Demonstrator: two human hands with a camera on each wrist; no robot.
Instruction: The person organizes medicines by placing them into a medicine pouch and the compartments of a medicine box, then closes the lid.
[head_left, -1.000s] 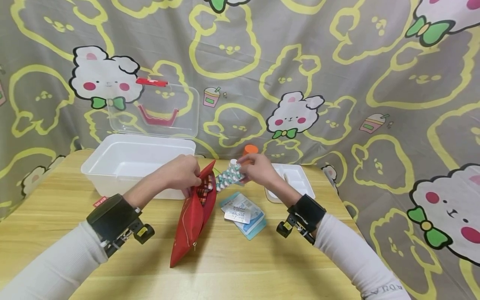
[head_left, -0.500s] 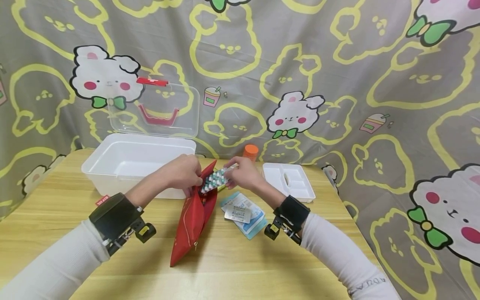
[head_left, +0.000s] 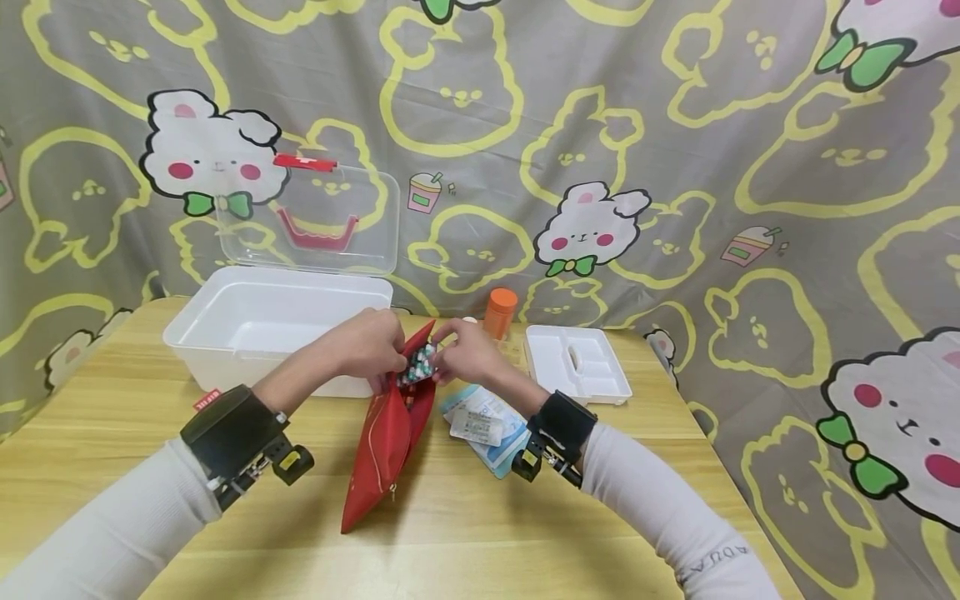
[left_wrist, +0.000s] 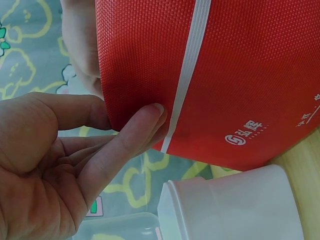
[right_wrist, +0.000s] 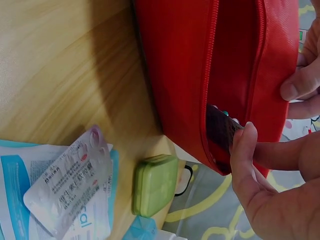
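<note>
A red zippered pouch (head_left: 375,454) stands tilted on the wooden table, its zip undone. My left hand (head_left: 375,346) pinches the pouch's upper edge; in the left wrist view, thumb and fingers (left_wrist: 135,125) lie on either side of the red fabric. My right hand (head_left: 468,354) pinches a blister pack (head_left: 420,365) of green-and-white capsules at the pouch's mouth. From the right wrist, that pack's dark back (right_wrist: 222,127) shows partly inside the opening, thumb and finger on its outer end. Deeper contents are mostly hidden.
A white box (head_left: 202,337) with its clear lid raised stands at the back left. Blue-and-white packets (head_left: 502,454) lie under a silver blister pack (head_left: 476,427). Behind are an orange-capped bottle (head_left: 499,312), a white divided tray (head_left: 577,362) and a green case (right_wrist: 155,185).
My right hand has moved left, bringing the capsule blister pack from outside the pouch partly into its mouth. My left hand keeps its hold on the edge, nearly still.
</note>
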